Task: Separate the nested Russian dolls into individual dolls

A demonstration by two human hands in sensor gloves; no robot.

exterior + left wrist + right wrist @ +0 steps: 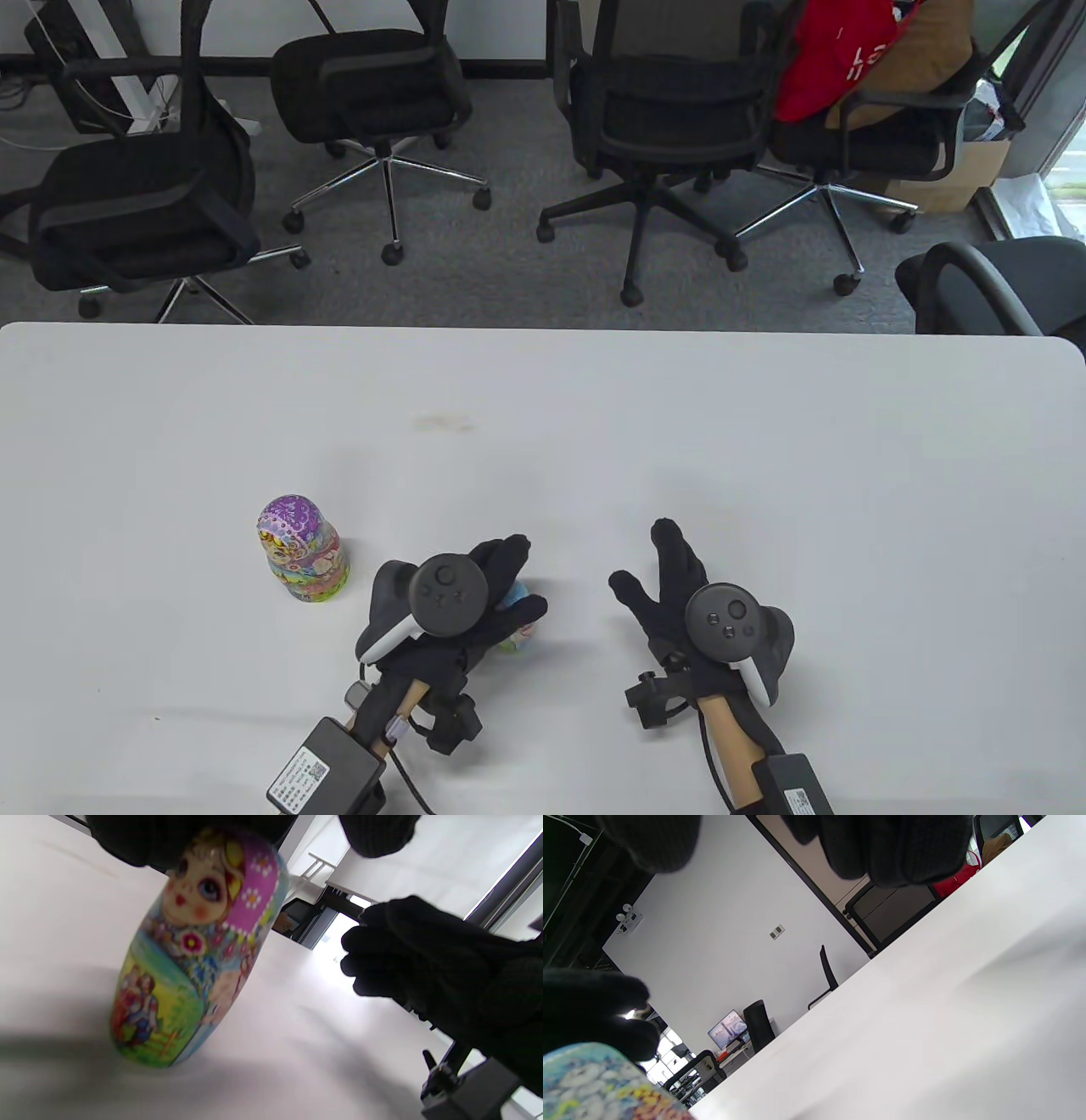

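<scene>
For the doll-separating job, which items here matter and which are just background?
Job items:
- purple-topped doll standing on the table
- smaller doll under the left hand
- right hand, holding nothing

Background:
- office chairs
- red garment
- cardboard box

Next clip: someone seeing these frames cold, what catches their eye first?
Probably the painted doll filling the left wrist view: it stands on the white table, with the left hand holding it from above. Next, the larger doll standing alone, upright, left of that hand. The right hand hovers open and empty, apart from both dolls.
</scene>
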